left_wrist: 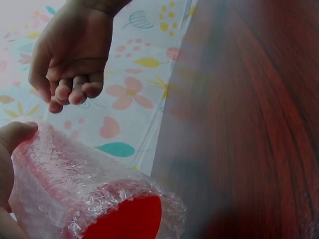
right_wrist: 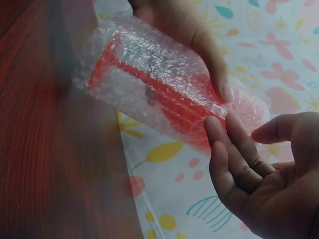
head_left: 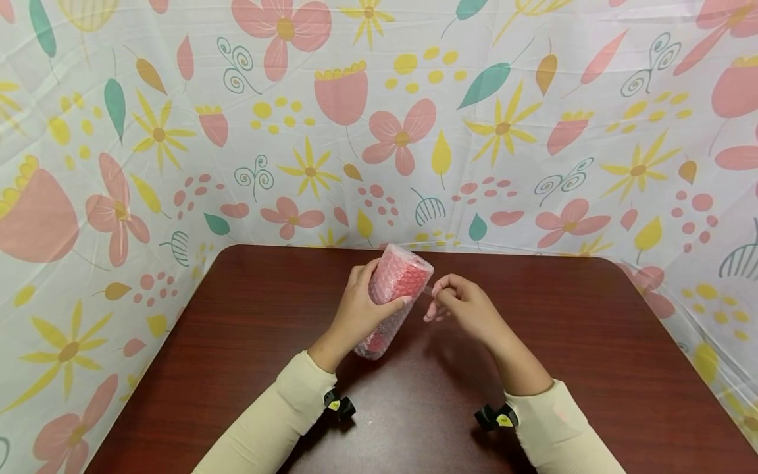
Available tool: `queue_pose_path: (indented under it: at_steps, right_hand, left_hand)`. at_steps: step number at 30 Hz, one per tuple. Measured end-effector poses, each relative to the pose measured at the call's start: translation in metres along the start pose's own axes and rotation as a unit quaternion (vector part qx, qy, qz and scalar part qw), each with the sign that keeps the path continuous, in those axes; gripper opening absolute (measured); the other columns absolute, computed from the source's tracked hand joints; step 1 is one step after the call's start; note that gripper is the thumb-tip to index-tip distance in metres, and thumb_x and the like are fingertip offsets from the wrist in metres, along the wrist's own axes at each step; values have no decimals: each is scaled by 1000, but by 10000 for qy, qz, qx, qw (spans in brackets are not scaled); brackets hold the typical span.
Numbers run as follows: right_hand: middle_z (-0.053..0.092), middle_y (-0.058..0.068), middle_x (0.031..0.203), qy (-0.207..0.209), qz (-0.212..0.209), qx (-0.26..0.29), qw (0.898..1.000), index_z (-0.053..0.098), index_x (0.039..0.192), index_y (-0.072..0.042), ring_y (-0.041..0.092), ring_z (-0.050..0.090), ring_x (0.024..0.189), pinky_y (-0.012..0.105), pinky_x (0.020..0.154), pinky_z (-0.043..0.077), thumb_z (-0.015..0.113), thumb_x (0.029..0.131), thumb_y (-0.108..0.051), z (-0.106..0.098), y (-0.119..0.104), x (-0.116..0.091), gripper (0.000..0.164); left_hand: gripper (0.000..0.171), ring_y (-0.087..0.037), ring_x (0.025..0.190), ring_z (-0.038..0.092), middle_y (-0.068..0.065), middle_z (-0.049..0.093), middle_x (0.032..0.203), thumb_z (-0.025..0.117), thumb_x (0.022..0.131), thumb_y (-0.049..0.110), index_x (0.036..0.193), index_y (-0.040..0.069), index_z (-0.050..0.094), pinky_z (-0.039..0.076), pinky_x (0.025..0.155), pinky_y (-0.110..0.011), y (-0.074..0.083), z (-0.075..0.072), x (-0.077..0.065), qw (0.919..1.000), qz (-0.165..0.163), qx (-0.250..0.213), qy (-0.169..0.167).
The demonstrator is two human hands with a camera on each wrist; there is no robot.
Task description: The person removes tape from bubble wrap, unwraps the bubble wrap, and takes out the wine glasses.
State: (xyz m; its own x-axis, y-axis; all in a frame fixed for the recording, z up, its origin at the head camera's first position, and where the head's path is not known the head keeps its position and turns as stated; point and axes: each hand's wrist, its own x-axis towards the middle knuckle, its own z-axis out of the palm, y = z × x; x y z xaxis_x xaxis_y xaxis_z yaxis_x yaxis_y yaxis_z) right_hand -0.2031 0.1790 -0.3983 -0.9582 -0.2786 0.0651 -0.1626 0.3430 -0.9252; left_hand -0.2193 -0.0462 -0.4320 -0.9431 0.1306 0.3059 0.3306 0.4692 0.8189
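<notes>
Clearly no brand, label or readable writing anywhere on show. Held tilted above the counter [head_left: 249,316], just past centre toward 12 o'clock: a red cylinder swathed in clear bubble wrap [head_left: 395,289], knobbly and glossy, its upper end leaning toward 1 o'clock and its lower end close over the wood. Seen from the left wrist, a flat red end face ringed by puffy wrap. Gripped round its middle by the left hand [head_left: 361,309], fingers curled over the far side, thumb on the near side, so that grip closed about the bundle. At 3 o'clock of the bundle, just beside it, the right hand [head_left: 464,309], fingers bent loosely inward with thumb near the fingertips; from the right wrist, fingertips [right_wrist: 219,130] right at the wrap's edge; whether that grip pinches a loose flap, cannot tell. Dark reddish wood-grain counter with rounded corners, smooth and slightly shiny. Behind and to both sides, a creased white cloth backdrop [head_left: 177,131] printed with pink flowers, yellow blooms and teal leaves. Cream sleeves [head_left: 278,421] at both wrists, black-and-yellow camera mounts by the cuffs
</notes>
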Motion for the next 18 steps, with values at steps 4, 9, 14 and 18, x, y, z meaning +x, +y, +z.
queue_pose_path:
  at_steps: [4,9,14,18]
  right_hand:
    - [72,15,75,56,0,-71,10000,56,102,2,21,75,74,40,74,61,58,103,-17,0,0,0,19]
    - [72,17,79,14,-3,45,10000,55,107,7,25,75,78,40,76,61,57,104,-18,-1,0,0,25]
    - [74,20,87,-185,-53,187,9996,52,112,10,24,75,82,37,77,61,52,105,-13,1,1,0,24]
    - [73,25,93,-391,-198,328,9985,51,114,11,22,74,83,34,77,61,46,107,-10,2,1,0,22]
  left_hand:
    - [87,-23,110,56,-7,47,129,85,77,47,149,22,43,52,95,-45,0,0,1,10000,3,-31,-29]
    - [88,-24,111,57,-7,47,131,85,77,47,150,23,42,52,95,-45,0,-1,1,9999,-37,-60,-92]
    - [89,-24,115,56,-7,48,136,85,78,46,151,22,39,51,97,-46,3,-1,0,9998,-74,41,-182]
    - [91,-25,117,55,-8,48,139,84,79,47,152,21,38,50,99,-46,3,-1,-1,9997,-74,130,-214]
